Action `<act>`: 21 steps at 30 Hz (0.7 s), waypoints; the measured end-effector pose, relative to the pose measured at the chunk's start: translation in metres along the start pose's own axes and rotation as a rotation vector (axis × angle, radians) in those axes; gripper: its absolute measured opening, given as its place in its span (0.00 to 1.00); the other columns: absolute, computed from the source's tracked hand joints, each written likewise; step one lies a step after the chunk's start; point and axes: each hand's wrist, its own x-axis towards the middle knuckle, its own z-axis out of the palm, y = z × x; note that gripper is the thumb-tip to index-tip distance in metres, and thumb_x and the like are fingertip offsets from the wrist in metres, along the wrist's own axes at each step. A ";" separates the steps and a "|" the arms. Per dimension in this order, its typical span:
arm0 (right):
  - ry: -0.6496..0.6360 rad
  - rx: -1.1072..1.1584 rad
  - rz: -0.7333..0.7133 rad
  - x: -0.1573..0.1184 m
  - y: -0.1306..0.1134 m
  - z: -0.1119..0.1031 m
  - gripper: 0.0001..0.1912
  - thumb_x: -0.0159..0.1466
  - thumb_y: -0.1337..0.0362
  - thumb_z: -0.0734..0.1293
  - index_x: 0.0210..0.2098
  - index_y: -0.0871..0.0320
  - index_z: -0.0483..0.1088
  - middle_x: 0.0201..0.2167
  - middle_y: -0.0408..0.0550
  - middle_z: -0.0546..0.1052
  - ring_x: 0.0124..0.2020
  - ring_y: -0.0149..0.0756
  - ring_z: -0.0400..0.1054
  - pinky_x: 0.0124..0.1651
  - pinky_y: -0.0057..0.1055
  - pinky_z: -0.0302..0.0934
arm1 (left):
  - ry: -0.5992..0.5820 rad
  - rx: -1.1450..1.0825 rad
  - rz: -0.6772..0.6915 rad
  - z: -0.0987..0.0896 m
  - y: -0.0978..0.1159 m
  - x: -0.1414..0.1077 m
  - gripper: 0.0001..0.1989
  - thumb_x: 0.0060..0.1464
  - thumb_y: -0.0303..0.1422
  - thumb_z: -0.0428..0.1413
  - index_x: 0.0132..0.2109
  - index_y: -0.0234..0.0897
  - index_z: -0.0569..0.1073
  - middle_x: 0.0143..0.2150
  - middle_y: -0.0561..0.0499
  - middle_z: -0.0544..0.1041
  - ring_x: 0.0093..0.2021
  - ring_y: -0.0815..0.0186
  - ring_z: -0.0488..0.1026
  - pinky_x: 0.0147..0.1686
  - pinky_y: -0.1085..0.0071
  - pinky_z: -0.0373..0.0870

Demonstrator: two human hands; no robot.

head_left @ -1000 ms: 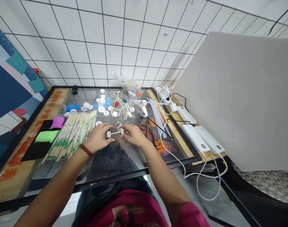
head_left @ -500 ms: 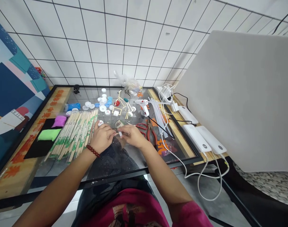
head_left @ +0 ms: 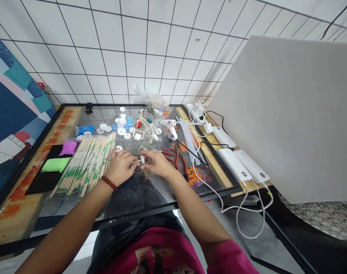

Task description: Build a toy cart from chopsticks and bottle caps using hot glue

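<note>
My left hand, with a beaded bracelet at the wrist, pinches a short wooden stick. The stick points right, to a small white bottle cap held on edge. My right hand grips that cap between thumb and fingers. Stick and cap seem to touch, though I cannot tell whether they are joined. Just beyond my left fingers lies another white cap. Red-handled scissors and red-handled pliers rest to the right of my right hand.
Wrapped chopsticks cover the left side, near green clay and purple clay. Behind my hands stand loose caps and a small stick frame. A white glue gun, clear glue sticks and cables are at the right.
The cap has turned upright between my right fingers, and more of the stick shows beside my left hand. The whole view has shifted slightly.
</note>
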 end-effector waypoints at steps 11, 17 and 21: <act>0.252 0.292 -0.245 -0.001 -0.025 -0.015 0.32 0.55 0.56 0.78 0.57 0.55 0.71 0.47 0.51 0.78 0.40 0.36 0.72 0.50 0.35 0.67 | 0.360 -0.434 -0.048 -0.014 -0.001 0.004 0.06 0.57 0.36 0.58 0.34 0.44 0.80 0.37 0.49 0.83 0.48 0.57 0.76 0.63 0.51 0.58; 0.217 0.315 -0.220 -0.003 -0.033 -0.017 0.26 0.61 0.56 0.73 0.58 0.51 0.71 0.53 0.51 0.77 0.47 0.39 0.72 0.53 0.37 0.67 | 0.326 -0.836 -0.287 -0.015 0.006 0.005 0.07 0.48 0.39 0.65 0.32 0.42 0.81 0.35 0.49 0.82 0.42 0.57 0.76 0.49 0.57 0.71; 0.277 0.330 -0.129 -0.001 -0.027 -0.013 0.19 0.66 0.59 0.68 0.56 0.53 0.72 0.48 0.50 0.79 0.43 0.36 0.73 0.52 0.37 0.67 | 0.206 -1.333 -0.597 -0.018 0.009 0.006 0.12 0.42 0.40 0.69 0.32 0.38 0.80 0.31 0.48 0.80 0.35 0.62 0.76 0.40 0.64 0.72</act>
